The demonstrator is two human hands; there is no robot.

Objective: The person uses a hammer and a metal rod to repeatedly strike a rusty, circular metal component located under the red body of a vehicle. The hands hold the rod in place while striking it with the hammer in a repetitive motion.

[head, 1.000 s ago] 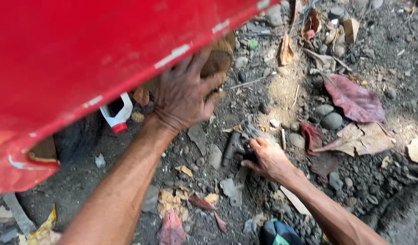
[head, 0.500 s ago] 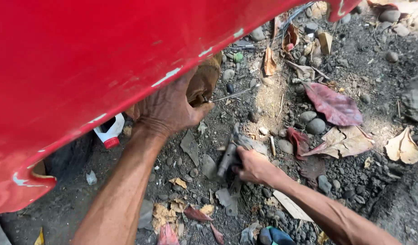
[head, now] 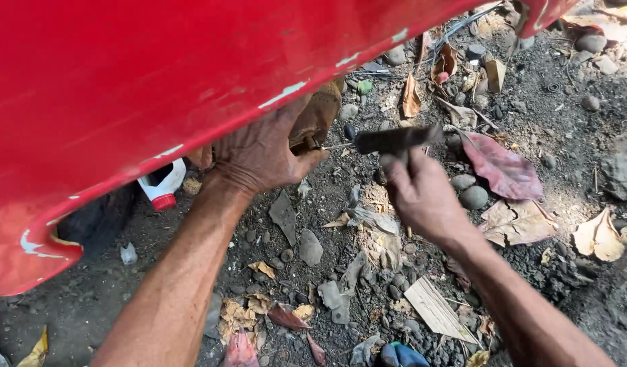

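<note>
The right hand [head: 422, 197] closes its fingers around the dark handle of a screwdriver [head: 395, 141], gripping near the butt, with the thin metal shaft pointing toward nine o'clock at the brown, rusty part [head: 317, 119] tucked under the edge of the red panel [head: 157, 88]. The left hand [head: 262, 153] is pressed onto that part, fingers curled up beneath the panel and thumb braced just below the shaft's tip; whether it pinches anything is hidden. The tool looks light and stiff, its handle dull and probably grimy, so a full wrap about the handle seems the surest hold, since the slim shaft could slip. At eight o'clock from the left hand lies a white bottle with a red cap [head: 162, 187]; at three o'clock from the right hand a reddish dry leaf [head: 504, 170] rests on stony ground [head: 585, 285].
</note>
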